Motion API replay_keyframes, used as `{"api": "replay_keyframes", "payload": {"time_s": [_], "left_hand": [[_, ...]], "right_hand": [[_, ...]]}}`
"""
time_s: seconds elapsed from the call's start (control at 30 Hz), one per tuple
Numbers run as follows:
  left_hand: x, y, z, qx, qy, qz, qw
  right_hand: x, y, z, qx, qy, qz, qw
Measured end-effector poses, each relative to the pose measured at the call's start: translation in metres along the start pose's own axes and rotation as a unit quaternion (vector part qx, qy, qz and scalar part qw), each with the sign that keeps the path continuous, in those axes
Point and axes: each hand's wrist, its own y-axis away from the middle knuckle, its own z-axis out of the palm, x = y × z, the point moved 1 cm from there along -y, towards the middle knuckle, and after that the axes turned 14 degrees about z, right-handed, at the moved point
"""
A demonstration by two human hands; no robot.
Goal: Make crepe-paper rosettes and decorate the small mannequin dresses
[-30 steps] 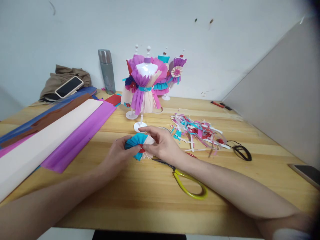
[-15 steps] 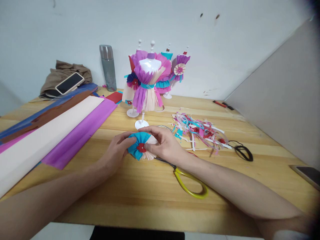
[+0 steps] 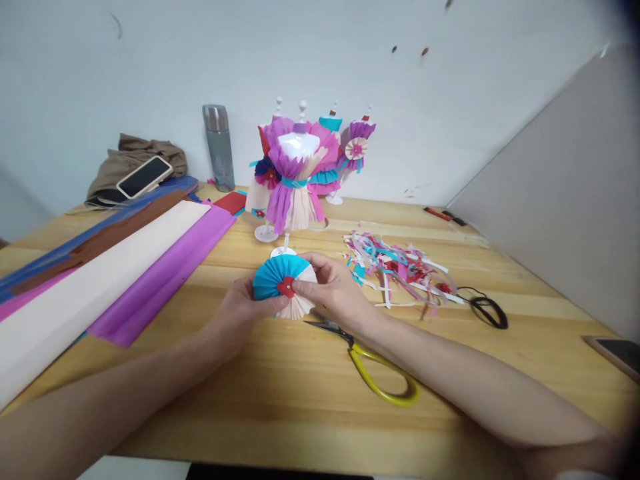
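Observation:
Both hands hold a round pleated paper rosette (image 3: 274,272), part turquoise and part cream, with a red flower and a small bead at its centre. My left hand (image 3: 243,300) pinches its lower left side, thumb laid across the front. On the right side, my right hand (image 3: 336,288) grips the cream part, its thumb tip beside the red centre. Just behind the rosette stands a small white dress form wearing a purple, pink and cream paper dress (image 3: 295,180) with a turquoise belt. Yellow-handled scissors (image 3: 385,380) lie under my right forearm.
Paper scraps (image 3: 395,263) are heaped right of the hands, near a black cord loop (image 3: 489,312). Long crepe paper sheets (image 3: 165,273) lie left. Further back are a grey flask (image 3: 219,150), a phone (image 3: 145,177) on brown cloth, and more dressed forms (image 3: 357,147).
The rosette has been turned and tilted up, so more of its pleats face me. My left thumb has moved from its turquoise upper part to the lower edge. The view has shifted slightly.

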Motion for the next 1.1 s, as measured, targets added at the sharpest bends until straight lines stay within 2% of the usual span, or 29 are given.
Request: {"api": "replay_keyframes", "payload": {"time_s": [0.07, 0.17, 0.3, 0.37, 0.5, 0.6, 0.7, 0.83, 0.97, 1.1], "left_hand": [[0.001, 0.0, 0.001, 0.021, -0.015, -0.003, 1.0], [0.002, 0.001, 0.001, 0.02, -0.032, -0.001, 0.999], [-0.001, 0.0, -0.004, -0.011, -0.051, 0.02, 0.998], [-0.001, 0.0, -0.007, -0.045, -0.054, 0.044, 0.997], [0.009, 0.0, -0.011, -0.076, -0.034, 0.096, 0.992], [0.019, -0.001, -0.015, -0.042, -0.042, 0.089, 0.994], [0.031, -0.012, -0.022, 0.037, -0.065, 0.095, 0.993], [0.057, -0.039, -0.023, 0.117, -0.057, 0.161, 0.978], [0.082, -0.07, -0.013, 0.13, -0.046, 0.222, 0.965], [0.088, -0.095, -0.008, 0.132, -0.016, 0.243, 0.961]], "right_hand": [[0.001, 0.001, 0.002, -0.008, 0.0, -0.006, 1.0], [0.0, 0.002, 0.004, -0.02, 0.004, -0.006, 1.0], [-0.002, 0.003, 0.006, -0.026, -0.013, -0.013, 0.999], [-0.004, 0.003, 0.005, -0.028, -0.021, -0.028, 0.999], [-0.015, 0.002, 0.002, -0.028, -0.027, -0.066, 0.997], [-0.031, 0.001, -0.006, 0.0, 0.021, -0.13, 0.991], [-0.053, -0.002, -0.017, 0.047, 0.07, -0.185, 0.979], [-0.084, -0.014, -0.03, 0.045, 0.071, -0.169, 0.982], [-0.105, -0.033, -0.035, 0.038, 0.077, -0.164, 0.983], [-0.11, -0.049, -0.035, 0.04, 0.066, -0.169, 0.983]]}}
